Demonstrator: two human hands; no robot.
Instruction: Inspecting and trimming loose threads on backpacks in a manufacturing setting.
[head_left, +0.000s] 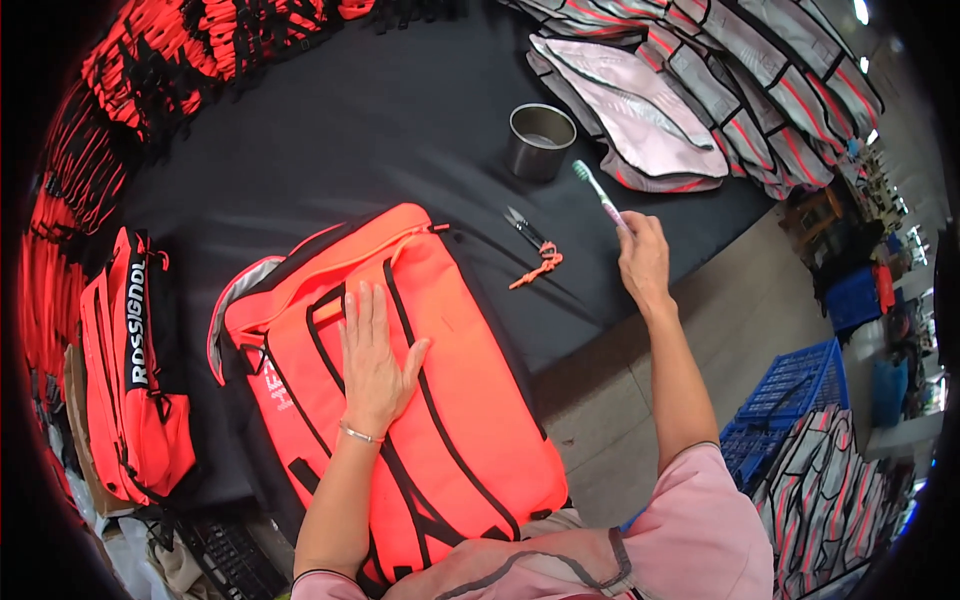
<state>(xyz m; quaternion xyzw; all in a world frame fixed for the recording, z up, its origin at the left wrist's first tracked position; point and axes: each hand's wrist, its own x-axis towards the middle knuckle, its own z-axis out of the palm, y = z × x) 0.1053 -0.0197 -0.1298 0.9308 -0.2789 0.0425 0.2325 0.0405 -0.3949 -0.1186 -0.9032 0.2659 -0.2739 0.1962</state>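
Note:
A bright orange-red backpack [470,390] with black trim lies in front of me across the dark table's edge. My left hand [372,355] rests flat on it near the black-edged strap, fingers stretched out. Raised to the right of the bag, my right hand [643,255] grips a toothbrush [600,195], bristles pointing up and away. The brush head is near a dark metal cup [541,150] that stands on the table with something pale inside. Between cup and backpack lie small thread snips [524,228] with an orange cord tied to them.
Grey bag pieces with orange piping [690,100] are heaped at the far right. A second orange-red bag [130,370] stands at the left, beside piles of orange and black straps [190,70]. Blue plastic crates [790,390] and more grey pieces [825,490] sit below the table's right side.

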